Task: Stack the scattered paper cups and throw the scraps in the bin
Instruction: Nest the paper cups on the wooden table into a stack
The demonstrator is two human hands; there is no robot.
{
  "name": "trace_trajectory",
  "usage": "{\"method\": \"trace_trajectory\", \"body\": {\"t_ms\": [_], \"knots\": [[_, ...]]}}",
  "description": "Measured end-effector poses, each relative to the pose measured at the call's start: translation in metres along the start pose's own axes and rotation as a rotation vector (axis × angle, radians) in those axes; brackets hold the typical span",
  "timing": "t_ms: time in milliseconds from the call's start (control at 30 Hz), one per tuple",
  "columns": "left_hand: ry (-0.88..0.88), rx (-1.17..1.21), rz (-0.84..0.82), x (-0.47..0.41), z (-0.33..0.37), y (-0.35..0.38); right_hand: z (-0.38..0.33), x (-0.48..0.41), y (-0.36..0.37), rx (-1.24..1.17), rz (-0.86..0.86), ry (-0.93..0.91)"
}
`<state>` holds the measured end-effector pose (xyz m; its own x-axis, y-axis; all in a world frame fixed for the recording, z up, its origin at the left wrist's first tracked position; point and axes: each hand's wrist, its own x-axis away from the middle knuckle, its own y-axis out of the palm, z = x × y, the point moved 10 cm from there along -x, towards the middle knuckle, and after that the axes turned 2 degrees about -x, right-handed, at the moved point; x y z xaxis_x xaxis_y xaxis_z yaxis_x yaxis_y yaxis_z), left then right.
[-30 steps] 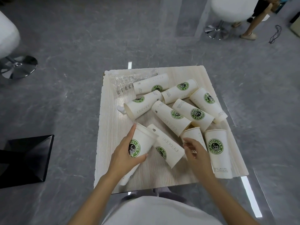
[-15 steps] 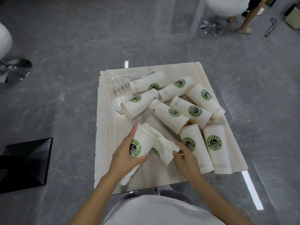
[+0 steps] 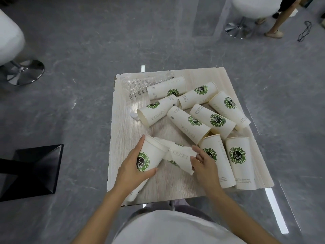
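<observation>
Grey marble-look floor (image 3: 88, 41) fills most of the view. On it stands the bench (image 3: 126, 155), a pale wood-grain top seen from above. A white stool (image 3: 10, 36) on a chrome base stands at far left, another stool (image 3: 253, 6) at the top right, with someone's leg (image 3: 279, 23) beside it. A black square object (image 3: 37, 171) sits on the floor left of the bench.

All the paper cups are on the bench. Six cups (image 3: 190, 124) lie on their sides in a loose cluster across the far half, several touching one another. A pair of cups (image 3: 240, 159) sits side by side by the right edge, green logos facing the camera. A crumpled clear plastic wrapper (image 3: 139, 85) lies at the far left corner, partly under the farthest cup.

Near the front edge, the left hand (image 3: 133, 166) grips a tilted cup (image 3: 151, 155), fingers and thumb curled round its logo, mouth pointing away from the person. The right hand (image 3: 204, 162) holds a second cup (image 3: 177, 154) at its wide rim, fingers bent over the edge. This cup's narrow end meets the mouth of the tilted cup; how far it is in cannot be told.

A small white scrap (image 3: 134, 116) lies on the bench, touching the mouth of the leftmost lying cup.
</observation>
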<state>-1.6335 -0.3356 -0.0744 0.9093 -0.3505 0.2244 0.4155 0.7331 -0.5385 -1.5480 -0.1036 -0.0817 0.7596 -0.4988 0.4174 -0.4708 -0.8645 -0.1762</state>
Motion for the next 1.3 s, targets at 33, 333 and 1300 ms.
{"method": "trace_trajectory", "body": {"t_ms": [33,333,1300], "knots": [[0.001,0.003,0.008,0.0,0.0,-0.002,-0.011,0.001,-0.001,0.021,-0.001,-0.051],[0.03,-0.023,0.027,-0.003,0.003,-0.012,-0.105,-0.002,-0.028,0.095,0.106,-0.441],[0.123,-0.039,-0.14,-0.01,0.049,0.012,-0.101,-0.001,0.058,0.176,-0.34,-0.46]]}}
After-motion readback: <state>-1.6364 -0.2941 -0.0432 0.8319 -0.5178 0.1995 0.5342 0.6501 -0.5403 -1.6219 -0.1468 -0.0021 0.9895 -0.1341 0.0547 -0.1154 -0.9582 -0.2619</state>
